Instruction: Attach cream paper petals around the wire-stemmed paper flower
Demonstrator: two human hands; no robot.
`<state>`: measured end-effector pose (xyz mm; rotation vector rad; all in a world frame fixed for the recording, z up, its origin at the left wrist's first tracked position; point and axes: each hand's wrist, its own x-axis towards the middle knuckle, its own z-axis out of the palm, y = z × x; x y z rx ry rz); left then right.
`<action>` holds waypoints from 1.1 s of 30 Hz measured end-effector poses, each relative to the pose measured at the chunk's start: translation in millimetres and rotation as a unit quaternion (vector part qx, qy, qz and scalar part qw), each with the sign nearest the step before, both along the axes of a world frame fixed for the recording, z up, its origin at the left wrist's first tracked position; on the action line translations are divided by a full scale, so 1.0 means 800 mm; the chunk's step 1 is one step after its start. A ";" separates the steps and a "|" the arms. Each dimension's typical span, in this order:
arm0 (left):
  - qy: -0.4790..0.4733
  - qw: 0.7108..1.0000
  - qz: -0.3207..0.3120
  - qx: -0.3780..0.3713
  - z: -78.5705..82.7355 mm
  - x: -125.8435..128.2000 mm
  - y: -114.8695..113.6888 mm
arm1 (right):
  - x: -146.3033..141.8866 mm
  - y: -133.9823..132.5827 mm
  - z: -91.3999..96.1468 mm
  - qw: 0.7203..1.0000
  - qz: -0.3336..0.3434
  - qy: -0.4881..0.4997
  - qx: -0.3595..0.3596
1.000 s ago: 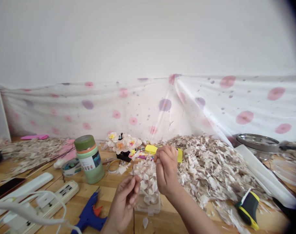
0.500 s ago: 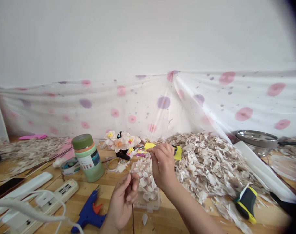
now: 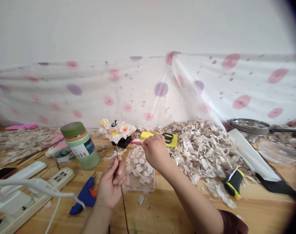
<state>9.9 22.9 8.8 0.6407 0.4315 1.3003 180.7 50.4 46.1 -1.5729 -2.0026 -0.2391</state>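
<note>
My left hand [image 3: 111,185] pinches a thin dark wire stem [image 3: 122,198] that runs down toward me and ends above in a small flower [image 3: 115,138]. My right hand [image 3: 155,152] hovers over a clear plastic box of pale petals [image 3: 138,167], fingers pinched together; whether a petal sits between them I cannot tell. Behind the hands, several finished pale flowers [image 3: 118,129] stand on a small black holder [image 3: 125,142]. A single petal [image 3: 141,199] lies on the wooden table in front of the box.
Blue glue gun [image 3: 83,196], white power strip [image 3: 33,191] with cables and a green jar [image 3: 80,145] at left. Tape roll [image 3: 63,154]. Scissors [image 3: 167,136] on yellow sheet. Big petal heap [image 3: 206,149] at right, black-yellow tool [image 3: 233,183], metal pan [image 3: 250,125], dotted cloth behind.
The view tilted down and shifted. My right hand dropped from the flower's top toward the petal box, and my left hand moved left with the stem.
</note>
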 end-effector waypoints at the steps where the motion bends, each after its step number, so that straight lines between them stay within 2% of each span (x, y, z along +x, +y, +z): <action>1: -0.007 1.000 0.003 0.005 0.000 -0.003 0.002 | 0.000 0.004 -0.005 0.999 -0.003 -0.026 -0.041; 6: -0.040 0.998 0.030 0.030 0.001 -0.016 0.007 | -0.003 0.022 -0.034 0.987 0.038 -0.079 -0.133; 14: -0.048 0.997 0.040 0.037 0.002 -0.018 0.008 | -0.008 0.035 -0.069 0.962 0.116 -0.127 -0.214; 19: -0.058 0.997 0.031 0.029 -0.001 -0.018 0.009 | -0.011 0.032 -0.079 0.951 0.151 -0.156 -0.219; 24: -0.059 0.997 0.030 0.026 0.001 -0.018 0.009 | -0.016 0.033 -0.085 0.948 0.149 -0.176 -0.220; 33: -0.051 0.998 0.031 0.027 0.000 -0.017 0.009 | -0.016 0.040 -0.091 0.956 0.150 -0.139 -0.211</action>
